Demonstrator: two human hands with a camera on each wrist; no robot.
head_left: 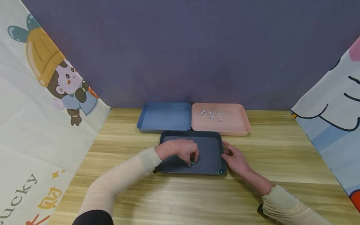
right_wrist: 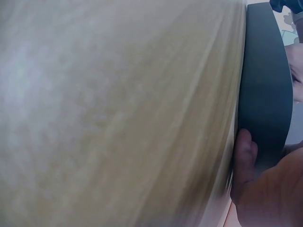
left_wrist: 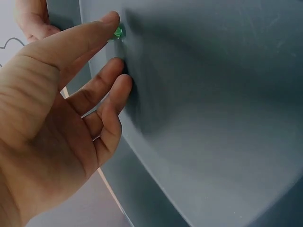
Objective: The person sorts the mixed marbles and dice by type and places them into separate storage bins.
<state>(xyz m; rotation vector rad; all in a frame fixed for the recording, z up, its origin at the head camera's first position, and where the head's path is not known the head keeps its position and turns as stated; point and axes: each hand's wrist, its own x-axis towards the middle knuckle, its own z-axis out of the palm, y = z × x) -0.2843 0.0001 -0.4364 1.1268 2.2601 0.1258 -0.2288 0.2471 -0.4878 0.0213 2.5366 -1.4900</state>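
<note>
Lying on the floor of the dark grey tray (head_left: 209, 137), a small green bead (head_left: 192, 162) sits just under the left hand (head_left: 178, 150), a little below the middle of the head view. In the left wrist view the bead (left_wrist: 118, 32) shows at the upper left, touching the tip of one outstretched finger; the other fingers (left_wrist: 111, 97) are loosely bent beside it and apart from it, so nothing is pinched. The hand looks relaxed and spread, fingertip resting against the bead as if to steady it on the smooth floor.

At the tray's lower right corner a second, bluish bead (head_left: 220, 171) lies against the wall, untouched. The right hand (head_left: 234, 157) rests at the tray's right edge, fingers fairly straight and laid along the wall; the right wrist view shows a fingertip (right_wrist: 246, 146) pressed to the rim, likely keeping the tray from sliding on the wooden table (head_left: 281, 175).

Behind, toward the upper middle of the head view, a blue tray (head_left: 166, 117) and a pink tray (head_left: 233, 125) stand side by side, touching; the pink one holds several small white cubes (head_left: 212, 113).
</note>
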